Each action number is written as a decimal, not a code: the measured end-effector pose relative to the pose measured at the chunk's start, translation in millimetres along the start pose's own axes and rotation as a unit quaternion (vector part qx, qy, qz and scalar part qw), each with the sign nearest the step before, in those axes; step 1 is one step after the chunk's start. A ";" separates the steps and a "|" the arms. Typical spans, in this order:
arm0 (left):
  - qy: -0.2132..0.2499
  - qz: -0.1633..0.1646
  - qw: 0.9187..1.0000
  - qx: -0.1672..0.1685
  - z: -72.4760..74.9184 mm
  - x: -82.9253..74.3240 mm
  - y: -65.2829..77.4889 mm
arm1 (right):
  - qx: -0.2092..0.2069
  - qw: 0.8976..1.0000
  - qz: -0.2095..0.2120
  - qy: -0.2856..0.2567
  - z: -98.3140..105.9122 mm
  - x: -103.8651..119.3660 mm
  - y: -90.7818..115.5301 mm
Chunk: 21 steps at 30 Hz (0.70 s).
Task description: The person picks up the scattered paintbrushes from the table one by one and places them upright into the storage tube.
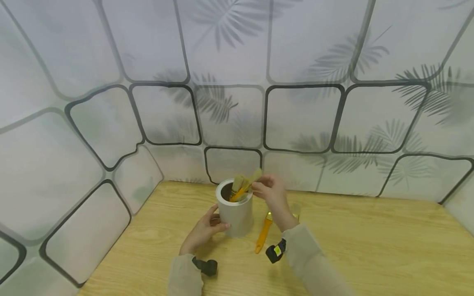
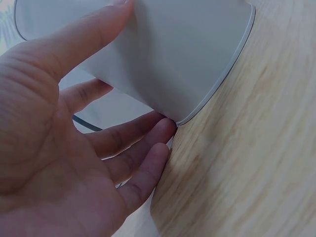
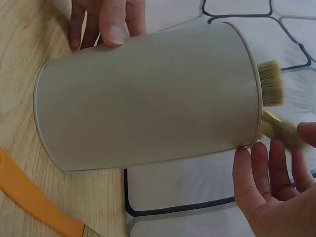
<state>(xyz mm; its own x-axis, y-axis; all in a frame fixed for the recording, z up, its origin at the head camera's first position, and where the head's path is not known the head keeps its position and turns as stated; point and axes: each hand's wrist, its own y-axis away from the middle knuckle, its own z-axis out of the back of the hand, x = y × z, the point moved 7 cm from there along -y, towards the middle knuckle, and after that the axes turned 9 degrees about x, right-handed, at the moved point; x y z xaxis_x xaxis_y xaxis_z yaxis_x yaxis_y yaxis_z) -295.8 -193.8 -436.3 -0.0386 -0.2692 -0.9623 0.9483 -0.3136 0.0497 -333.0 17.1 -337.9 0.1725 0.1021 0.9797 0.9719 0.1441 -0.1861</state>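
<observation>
A pale grey cylindrical canister [image 1: 237, 218] stands upright on the table, several paintbrushes inside it, bristles up. My left hand [image 1: 205, 230] holds it low on its left side, thumb on the front and fingertips against the wall, as the left wrist view shows. At the rim, my right hand [image 1: 270, 193] pinches a slanted paintbrush [image 1: 244, 189] near its bristles; its orange handle reaches down into the canister. The right wrist view shows this brush blurred between thumb and fingers, beside the upright bristles [image 3: 271, 84] of another brush.
An orange-handled paintbrush [image 1: 263, 234] lies on the wooden table [image 1: 370, 246] right of the canister. Partly hidden behind my right wrist are the bristles [image 1: 296, 209] of another one. A patterned wall covering [image 1: 233, 117] rises behind the table and along its left side.
</observation>
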 end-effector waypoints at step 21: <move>-0.010 -0.003 1.000 -0.003 0.2 -2.1 -0.3 | -0.025 0.990 -0.135 0.021 95.9 -28.7 18.5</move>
<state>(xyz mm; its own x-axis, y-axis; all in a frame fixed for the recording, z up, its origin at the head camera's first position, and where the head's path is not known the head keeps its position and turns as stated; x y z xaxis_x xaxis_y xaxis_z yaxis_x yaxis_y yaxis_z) -296.1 -193.3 -434.3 -0.0510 -0.2856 -0.9570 0.9500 -0.3095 0.0417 -335.4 111.2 -376.6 -0.0901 0.0251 0.9956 0.9899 0.1125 0.0867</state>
